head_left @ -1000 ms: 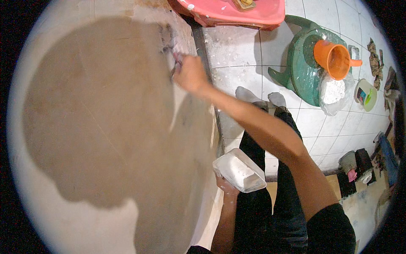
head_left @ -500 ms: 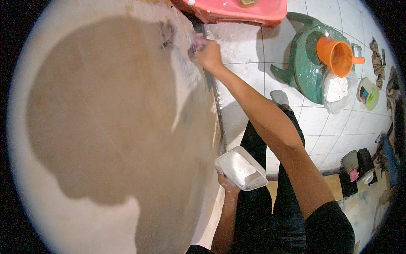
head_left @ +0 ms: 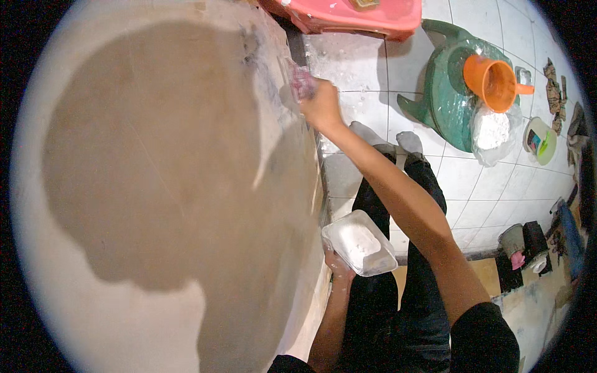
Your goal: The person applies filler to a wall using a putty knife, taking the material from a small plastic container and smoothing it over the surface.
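Note:
My right hand point(head_left: 321, 105) reaches out to the beige wall point(head_left: 155, 155) on the left. Its fingers are closed on a small pinkish-purple item point(head_left: 301, 82), blurred, held against or very close to the wall; its kind cannot be made out. Around it the wall carries whitish, uneven smears. Lower down, my left hand point(head_left: 339, 266) grips a clear plastic tub point(head_left: 384, 261) from below and the side. White paste or powder point(head_left: 360, 241) lies in the tub, which is tilted a little. The left fingers are partly hidden beneath it.
A green plastic stool point(head_left: 444, 102) stands on white floor tiles, bearing an orange dipper point(head_left: 497, 84) and a plastic bag of white powder point(head_left: 492, 129). Beyond is a pink tub point(head_left: 367, 18). A pale green bowl point(head_left: 540, 140) lies at right. My feet point(head_left: 409, 143) stand near the wall.
My right hand has moved down along the wall, toward me, with the pinkish item. The tub in my left hand has shifted slightly right and up.

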Available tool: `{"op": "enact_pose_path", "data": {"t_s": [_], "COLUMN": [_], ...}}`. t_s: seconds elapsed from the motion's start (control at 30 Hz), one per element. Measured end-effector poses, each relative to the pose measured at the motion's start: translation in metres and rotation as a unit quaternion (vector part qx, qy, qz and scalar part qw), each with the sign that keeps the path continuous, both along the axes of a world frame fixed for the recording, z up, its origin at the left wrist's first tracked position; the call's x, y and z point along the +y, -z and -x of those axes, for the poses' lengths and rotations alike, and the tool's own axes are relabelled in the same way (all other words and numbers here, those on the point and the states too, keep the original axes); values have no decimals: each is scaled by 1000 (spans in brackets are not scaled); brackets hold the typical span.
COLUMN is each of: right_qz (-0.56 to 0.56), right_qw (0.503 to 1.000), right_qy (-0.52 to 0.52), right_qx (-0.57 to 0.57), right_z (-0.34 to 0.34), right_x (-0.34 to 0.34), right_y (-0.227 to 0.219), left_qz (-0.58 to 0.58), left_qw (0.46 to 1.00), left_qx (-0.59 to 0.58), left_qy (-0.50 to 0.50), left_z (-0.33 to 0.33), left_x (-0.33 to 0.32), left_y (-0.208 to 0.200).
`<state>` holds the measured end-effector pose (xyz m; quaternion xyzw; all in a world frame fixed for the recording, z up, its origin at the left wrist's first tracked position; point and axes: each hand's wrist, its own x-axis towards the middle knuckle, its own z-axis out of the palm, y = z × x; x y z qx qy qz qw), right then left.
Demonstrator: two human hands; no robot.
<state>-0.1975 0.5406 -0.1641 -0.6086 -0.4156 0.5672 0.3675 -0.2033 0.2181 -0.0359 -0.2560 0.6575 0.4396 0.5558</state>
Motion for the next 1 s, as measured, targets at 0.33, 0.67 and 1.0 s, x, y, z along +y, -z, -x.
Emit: {"op": "enact_pose_path", "data": {"t_s": [0.33, 0.67, 1.0], "right_qz": [33, 35, 29], "right_qw": [991, 997, 992], "right_qy": [-51, -51, -93], "right_qx": [121, -36, 82], "right_z": [-8, 37, -16], "right_x": [-88, -59, -113], "right_y": [-103, 39, -130], "left_qz": [-28, 38, 119], "left_qw": [995, 992, 989], "left_qx": [-42, -32, 76], "left_qy": [-84, -116, -52], "left_z": [-16, -31, -50], "left_x": [-18, -69, -47], "left_y": [-9, 4, -18]}}
